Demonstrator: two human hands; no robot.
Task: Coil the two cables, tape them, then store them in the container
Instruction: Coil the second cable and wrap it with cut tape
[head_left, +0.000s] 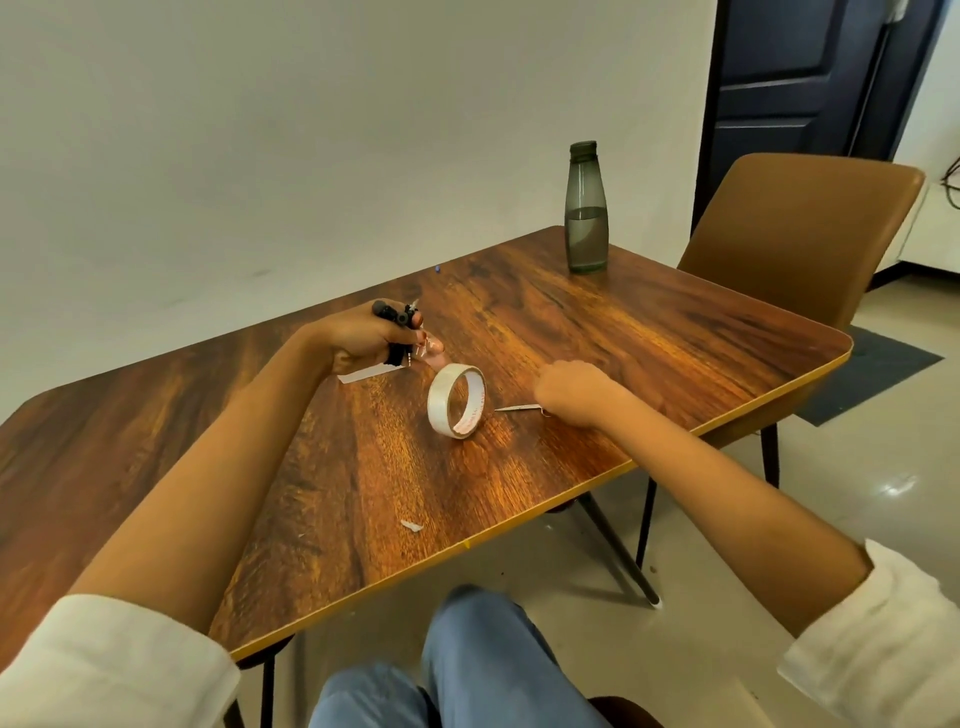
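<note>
Head view, nearest first: a small torn white scrap (412, 526) lies close to the near edge of the dark wood-grain table with the yellow rim (649, 332). Further in, my right hand (571, 392) is curled into a fist over the handle end of what I take for small metal scissors (511, 409). Their closed tips lie flat on the top and point left (the handles are hidden under my fingers). Just beside those tips, the roll of translucent tape on a white core (457, 400) stands on its edge, between my two hands.

Beyond the roll, my left hand (363, 340) grips the coiled black cable (395, 317), fingers wrapped round the bundle and the plug ends sticking up past my knuckles. A short clear strip of tape (430, 347) seems to sit at my fingertips, on the side facing the roll; I cannot tell whether it is cut free. A white paper slip (363, 375) lies on the table under that hand.

I judge this to be the taping of this coil. To do it well I should keep the loops squeezed so they cannot spring, cut the strip cleanly, wrap it round the coil's waist and press the end onto itself. Neither the second cable nor the container shows.

At the far corner stands a smoky green translucent bottle (587, 208), with a brown padded chair (795, 234) just off the far right edge.
</note>
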